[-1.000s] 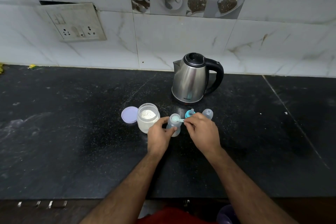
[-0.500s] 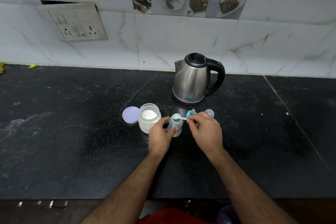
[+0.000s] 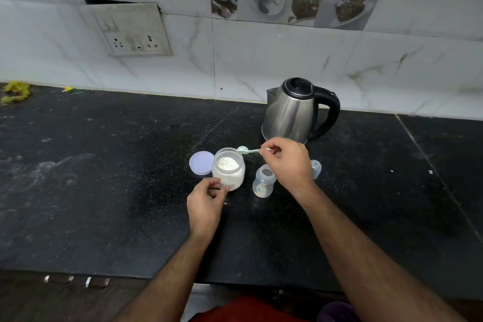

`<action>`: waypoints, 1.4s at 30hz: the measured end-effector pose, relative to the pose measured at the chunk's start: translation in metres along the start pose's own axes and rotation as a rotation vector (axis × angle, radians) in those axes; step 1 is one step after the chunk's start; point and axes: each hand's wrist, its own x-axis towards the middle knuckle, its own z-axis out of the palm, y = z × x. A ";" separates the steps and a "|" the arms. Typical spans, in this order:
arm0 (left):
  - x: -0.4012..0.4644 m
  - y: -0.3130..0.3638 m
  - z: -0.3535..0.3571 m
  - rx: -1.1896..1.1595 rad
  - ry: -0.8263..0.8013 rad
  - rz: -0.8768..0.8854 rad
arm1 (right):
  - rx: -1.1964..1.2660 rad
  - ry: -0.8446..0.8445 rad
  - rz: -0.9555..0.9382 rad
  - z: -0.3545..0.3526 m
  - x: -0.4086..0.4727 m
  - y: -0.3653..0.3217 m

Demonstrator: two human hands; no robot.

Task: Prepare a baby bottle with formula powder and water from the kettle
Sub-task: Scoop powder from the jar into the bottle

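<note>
An open glass jar of white formula powder stands on the black counter. My left hand touches the jar's lower front with thumb and fingers. My right hand pinches the handle of a small pale green scoop, whose bowl hovers over the jar's far rim. The uncapped baby bottle stands upright just right of the jar, under my right hand. A steel kettle with a black handle sits behind them.
The jar's lilac lid lies flat left of the jar. A clear bottle cap rests right of my right hand. A wall socket plate is on the tiled wall. Yellow scraps lie far left.
My right hand has carried the scoop from over the bottle's mouth leftward to the jar. My left hand has let go of the bottle and moved to the jar. The camera has shifted.
</note>
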 end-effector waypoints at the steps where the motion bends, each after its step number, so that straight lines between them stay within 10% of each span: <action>1: 0.005 0.000 -0.004 0.004 0.007 -0.005 | -0.070 -0.057 -0.035 0.005 0.005 -0.007; 12: 0.032 0.005 -0.009 0.076 -0.083 0.034 | -0.722 -0.521 -0.230 0.074 0.043 -0.047; 26: 0.038 0.001 -0.004 0.105 -0.087 0.036 | -0.360 -0.306 0.086 0.059 0.059 -0.024; 42: 0.057 0.012 -0.024 0.125 -0.096 0.033 | -0.176 -0.512 0.173 0.078 0.053 -0.011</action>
